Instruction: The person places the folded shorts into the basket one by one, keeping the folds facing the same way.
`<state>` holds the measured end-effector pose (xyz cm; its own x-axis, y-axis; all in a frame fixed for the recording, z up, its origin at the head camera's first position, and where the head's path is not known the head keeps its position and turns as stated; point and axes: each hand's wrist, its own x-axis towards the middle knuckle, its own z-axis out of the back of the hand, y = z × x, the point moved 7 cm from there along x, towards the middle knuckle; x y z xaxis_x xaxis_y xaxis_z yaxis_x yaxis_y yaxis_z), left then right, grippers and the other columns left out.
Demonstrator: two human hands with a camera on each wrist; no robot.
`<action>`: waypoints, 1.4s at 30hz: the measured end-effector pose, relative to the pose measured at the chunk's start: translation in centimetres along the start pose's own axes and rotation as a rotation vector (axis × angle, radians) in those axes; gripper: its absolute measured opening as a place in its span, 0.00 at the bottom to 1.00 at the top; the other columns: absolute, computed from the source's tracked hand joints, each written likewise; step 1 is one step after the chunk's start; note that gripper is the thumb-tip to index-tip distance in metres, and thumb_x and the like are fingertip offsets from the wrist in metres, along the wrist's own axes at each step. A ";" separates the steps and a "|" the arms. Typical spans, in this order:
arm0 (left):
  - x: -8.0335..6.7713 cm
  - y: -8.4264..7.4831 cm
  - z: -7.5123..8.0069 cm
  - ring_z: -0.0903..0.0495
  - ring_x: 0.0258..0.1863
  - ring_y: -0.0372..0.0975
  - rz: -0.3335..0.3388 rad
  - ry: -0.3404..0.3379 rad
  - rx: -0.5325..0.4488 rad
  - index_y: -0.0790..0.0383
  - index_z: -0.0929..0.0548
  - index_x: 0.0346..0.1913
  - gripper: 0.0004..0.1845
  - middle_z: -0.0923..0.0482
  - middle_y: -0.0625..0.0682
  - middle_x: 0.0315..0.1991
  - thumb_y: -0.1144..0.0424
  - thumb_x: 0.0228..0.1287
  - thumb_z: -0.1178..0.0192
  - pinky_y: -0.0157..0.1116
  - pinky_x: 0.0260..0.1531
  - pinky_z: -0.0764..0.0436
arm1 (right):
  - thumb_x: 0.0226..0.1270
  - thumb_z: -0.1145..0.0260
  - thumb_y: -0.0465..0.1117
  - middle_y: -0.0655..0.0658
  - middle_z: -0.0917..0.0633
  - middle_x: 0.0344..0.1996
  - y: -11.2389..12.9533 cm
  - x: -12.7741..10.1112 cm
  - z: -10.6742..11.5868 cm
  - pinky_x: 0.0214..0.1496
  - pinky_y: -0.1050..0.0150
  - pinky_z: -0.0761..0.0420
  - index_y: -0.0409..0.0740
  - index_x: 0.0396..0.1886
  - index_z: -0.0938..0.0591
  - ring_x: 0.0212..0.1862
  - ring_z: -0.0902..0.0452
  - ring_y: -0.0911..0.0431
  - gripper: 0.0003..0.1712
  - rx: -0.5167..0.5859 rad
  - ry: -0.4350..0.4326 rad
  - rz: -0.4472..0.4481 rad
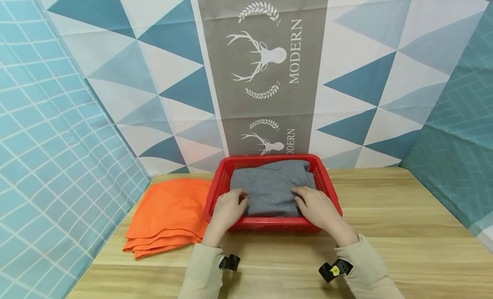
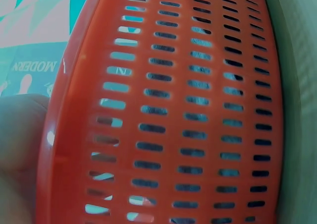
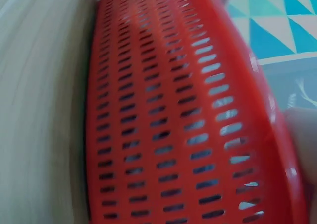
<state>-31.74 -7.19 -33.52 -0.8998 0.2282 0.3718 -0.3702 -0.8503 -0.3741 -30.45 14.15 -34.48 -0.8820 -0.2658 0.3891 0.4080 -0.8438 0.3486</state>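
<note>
A folded grey garment lies inside a red plastic basket at the back middle of the table in the head view. My left hand reaches over the near left part of the rim and touches the garment's left side. On the garment's right side, the fingers of my right hand rest on the cloth, thumb apart from them. Both wrist views are filled by the basket's slotted front wall, with only a bit of each hand at the edge; the fingertips are hidden there.
Left of the basket, close against it, lies a stack of folded orange cloth. The wooden table extends to the right and in front. A patterned sheet hangs right behind the basket, and a blue tiled-print sheet borders the left.
</note>
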 end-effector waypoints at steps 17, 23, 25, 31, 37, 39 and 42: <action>-0.5 0.9 2.6 0.22 0.31 0.40 0.069 -0.073 -0.052 0.57 0.18 0.39 0.08 0.19 0.49 0.34 0.61 0.58 0.41 0.40 0.36 0.23 | 0.61 0.40 0.39 0.41 0.20 0.49 0.6 -1.5 0.7 0.54 0.48 0.28 0.40 0.52 0.22 0.52 0.25 0.46 0.19 0.016 -0.071 -0.048; -0.8 0.9 3.8 0.22 0.34 0.42 0.073 -0.107 -0.053 0.58 0.18 0.40 0.08 0.19 0.51 0.36 0.61 0.59 0.42 0.41 0.39 0.22 | 0.60 0.39 0.38 0.43 0.19 0.47 2.1 -1.7 0.8 0.53 0.50 0.27 0.41 0.50 0.21 0.51 0.24 0.48 0.17 0.015 -0.119 0.001; -0.8 1.0 3.9 0.21 0.35 0.42 0.080 -0.113 -0.052 0.57 0.18 0.41 0.09 0.19 0.51 0.37 0.60 0.59 0.41 0.41 0.39 0.22 | 0.60 0.39 0.38 0.44 0.19 0.47 2.3 -1.7 0.9 0.53 0.51 0.26 0.42 0.50 0.21 0.50 0.23 0.49 0.17 0.025 -0.138 0.006; -1.0 1.3 4.2 0.21 0.36 0.43 0.114 -0.105 -0.069 0.57 0.19 0.43 0.10 0.19 0.51 0.39 0.60 0.59 0.41 0.43 0.40 0.22 | 0.60 0.40 0.38 0.45 0.19 0.47 2.7 -2.1 1.1 0.52 0.51 0.25 0.44 0.50 0.21 0.50 0.24 0.51 0.17 0.093 -0.176 -0.023; -1.0 2.0 4.7 0.22 0.38 0.45 0.154 -0.108 -0.068 0.57 0.18 0.43 0.10 0.19 0.52 0.40 0.60 0.60 0.43 0.44 0.41 0.23 | 0.60 0.39 0.37 0.47 0.19 0.46 3.5 -2.2 1.4 0.50 0.53 0.24 0.45 0.49 0.20 0.49 0.23 0.53 0.16 0.202 -0.228 -0.007; -1.0 2.2 4.9 0.22 0.38 0.45 0.166 -0.114 -0.075 0.57 0.18 0.42 0.09 0.19 0.52 0.40 0.60 0.60 0.43 0.45 0.41 0.23 | 0.61 0.40 0.37 0.48 0.19 0.45 3.8 -2.2 1.3 0.49 0.54 0.24 0.45 0.48 0.20 0.49 0.23 0.54 0.15 0.242 -0.225 0.004; -1.1 2.6 5.1 0.22 0.37 0.44 0.187 -0.118 -0.087 0.57 0.18 0.42 0.09 0.19 0.52 0.40 0.60 0.60 0.43 0.44 0.38 0.22 | 0.62 0.40 0.36 0.49 0.19 0.45 3.9 -2.1 1.0 0.50 0.55 0.24 0.45 0.48 0.20 0.50 0.24 0.56 0.14 0.310 -0.194 0.005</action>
<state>-30.51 -12.03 -30.57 -0.9234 0.0091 0.3838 -0.2227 -0.8271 -0.5160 -26.74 11.85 -33.10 -0.8306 -0.1511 0.5360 0.4907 -0.6537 0.5761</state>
